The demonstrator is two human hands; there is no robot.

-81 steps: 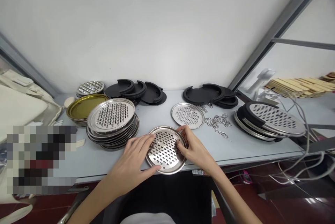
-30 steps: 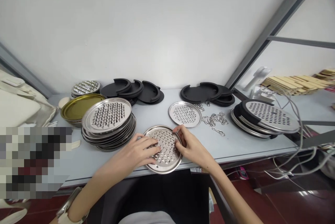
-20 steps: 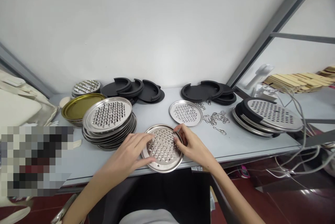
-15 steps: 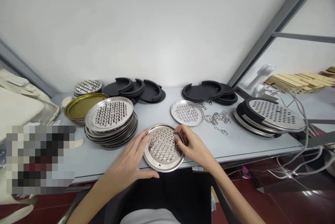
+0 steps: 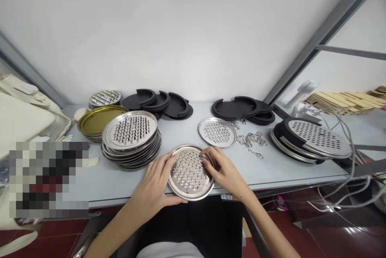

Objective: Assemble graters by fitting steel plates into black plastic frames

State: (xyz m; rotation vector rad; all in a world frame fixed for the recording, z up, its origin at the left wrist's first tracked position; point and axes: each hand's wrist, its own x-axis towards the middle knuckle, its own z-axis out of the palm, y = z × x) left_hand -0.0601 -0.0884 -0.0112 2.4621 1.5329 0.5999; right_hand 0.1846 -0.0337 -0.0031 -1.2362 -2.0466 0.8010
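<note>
Round grater plate held in both hands at front edge of bench

The round grater plate (image 5: 190, 173) lies face up at the front edge of the bench (image 5: 105, 183), its near rim extending past that edge. The left hand (image 5: 153, 187) holds the plate's left side, fingers spread along the rim and thumb at the near rim. The right hand (image 5: 225, 170) grips the right side with curled fingers, thumb and forefinger bent over the rim.

Beyond the plate and slightly to its right, a second grater plate (image 5: 217, 132) lies flat, apart from the first. Wire clips (image 5: 251, 139) lie in a loose heap beside it; a single clip (image 5: 255, 153) lies nearer the front edge.

To the left stands an uneven stack of grater plates (image 5: 131, 131), with gold-coloured trays (image 5: 98, 119) beside it and a coarse-toothed grater (image 5: 105, 98) behind. Black holders with raised partial rims lie overlapping along the wall in a left group (image 5: 175, 106) and a right group (image 5: 235, 108). At the right end, a tilted perforated plate (image 5: 319, 136) sits in a black holder atop further plates. Pale flat slats (image 5: 346, 101) are visible beyond the frame post.
</note>
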